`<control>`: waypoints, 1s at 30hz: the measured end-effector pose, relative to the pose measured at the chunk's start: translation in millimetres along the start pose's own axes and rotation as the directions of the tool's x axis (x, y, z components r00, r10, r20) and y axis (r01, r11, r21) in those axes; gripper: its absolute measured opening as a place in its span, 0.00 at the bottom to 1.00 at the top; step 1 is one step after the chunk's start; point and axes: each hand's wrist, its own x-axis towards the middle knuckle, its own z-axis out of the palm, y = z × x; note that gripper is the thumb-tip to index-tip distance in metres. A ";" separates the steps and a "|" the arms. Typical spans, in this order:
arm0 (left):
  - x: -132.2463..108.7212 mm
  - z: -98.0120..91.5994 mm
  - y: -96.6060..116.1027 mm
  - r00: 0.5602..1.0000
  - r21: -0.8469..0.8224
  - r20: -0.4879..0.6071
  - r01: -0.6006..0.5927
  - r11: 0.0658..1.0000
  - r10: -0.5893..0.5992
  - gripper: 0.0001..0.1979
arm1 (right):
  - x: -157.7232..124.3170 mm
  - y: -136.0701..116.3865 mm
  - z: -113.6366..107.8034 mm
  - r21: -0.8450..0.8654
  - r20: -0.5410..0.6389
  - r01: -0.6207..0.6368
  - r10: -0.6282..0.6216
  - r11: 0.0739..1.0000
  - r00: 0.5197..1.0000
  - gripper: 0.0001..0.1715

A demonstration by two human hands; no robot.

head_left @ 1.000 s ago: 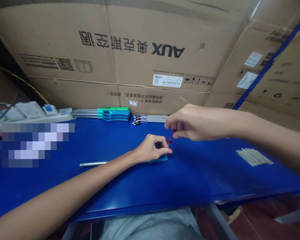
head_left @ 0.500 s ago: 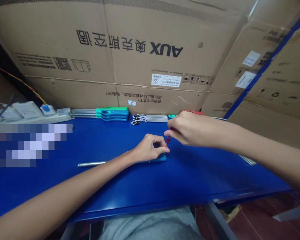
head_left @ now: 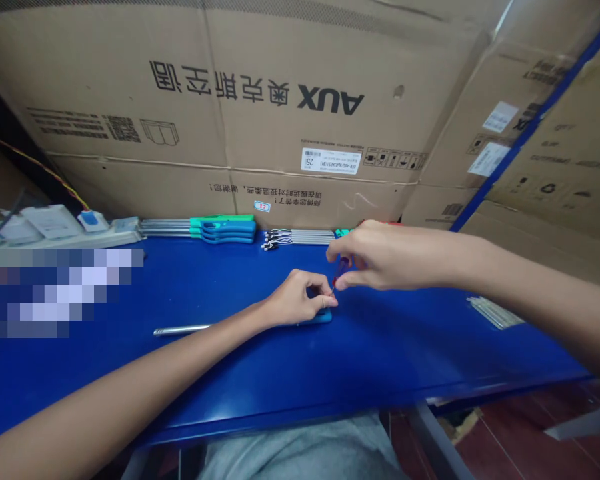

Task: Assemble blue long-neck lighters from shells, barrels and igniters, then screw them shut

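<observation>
A blue-handled tool (head_left: pixel 323 317) with a long metal tube (head_left: pixel 180 329) lies on the blue table. My left hand (head_left: pixel 300 298) rests over its handle, thumb and forefinger pinched at the screwdriver's tip; what they pinch is too small to make out. Above and to the right, my right hand (head_left: pixel 363 257) grips a small screwdriver (head_left: pixel 341 269) with a red and purple handle. Its thin shaft points down to my left fingertips.
Several blue and green handled tools (head_left: pixel 227 229) lie along the cardboard wall (head_left: pixel 260 40). Beside them are metal tubes with wires (head_left: pixel 310 237). A power strip (head_left: pixel 105 237) is at the left; thin pale strips (head_left: pixel 495 313) lie at the right.
The right hand's fingers have loosened and shifted on the screwdriver, so more of its handle shows and it leans more to the right. My left hand has stayed nearly still.
</observation>
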 end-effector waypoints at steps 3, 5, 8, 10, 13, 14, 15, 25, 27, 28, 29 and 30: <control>-0.2 0.0 -0.5 1.000 0.001 0.005 -0.003 1.000 0.003 0.07 | -3.2 4.5 0.5 0.040 0.002 0.039 -0.039 0.998 0.999 0.09; -0.4 0.2 -1.4 1.000 0.005 0.005 -0.006 1.000 0.006 0.07 | -2.7 4.1 4.1 0.029 -0.007 0.032 -0.032 0.999 0.999 0.09; -0.8 0.5 -2.9 1.000 0.009 0.008 -0.013 1.000 0.013 0.07 | -0.8 -0.2 9.4 0.010 -0.001 0.006 -0.006 1.000 1.000 0.09; -0.8 0.5 -3.7 1.000 0.009 0.013 -0.021 1.000 0.021 0.08 | 0.1 -3.2 11.4 -0.011 -0.005 -0.009 0.009 1.000 1.000 0.08; -0.1 0.2 -4.5 0.999 0.006 0.020 -0.036 0.999 0.036 0.08 | 0.7 -5.5 12.2 -0.058 -0.024 -0.019 0.017 0.998 1.000 0.07; 0.2 0.1 -4.6 0.999 0.005 0.020 -0.040 0.999 0.040 0.08 | 0.9 -5.8 12.0 -0.071 -0.028 -0.021 0.019 0.997 0.999 0.07; 0.5 0.0 -4.8 0.999 0.006 0.020 -0.045 0.999 0.045 0.08 | 1.1 -5.9 11.6 -0.082 -0.028 -0.022 0.020 0.996 0.999 0.08; 2.2 0.2 -5.2 0.997 0.016 0.028 -0.075 0.997 0.074 0.08 | 6.3 -11.0 10.2 -0.149 0.018 -0.079 0.083 0.986 0.996 0.17; 2.3 0.1 -4.2 0.997 0.016 0.029 -0.075 0.997 0.074 0.08 | 8.1 -14.3 10.8 -0.119 0.032 -0.156 0.161 0.980 0.986 0.17; 2.3 0.1 -3.7 0.997 0.016 0.030 -0.076 0.997 0.075 0.08 | 9.1 -16.3 10.9 -0.097 0.043 -0.202 0.207 0.975 0.977 0.16; 2.4 0.1 -3.3 0.997 0.015 0.031 -0.077 0.997 0.076 0.08 | 10.2 -18.4 10.7 -0.074 0.055 -0.241 0.245 0.968 0.968 0.16; 2.3 0.0 -3.1 0.996 0.014 0.033 -0.078 0.997 0.078 0.08 | 11.4 -20.4 10.2 -0.056 0.067 -0.273 0.276 0.961 0.959 0.16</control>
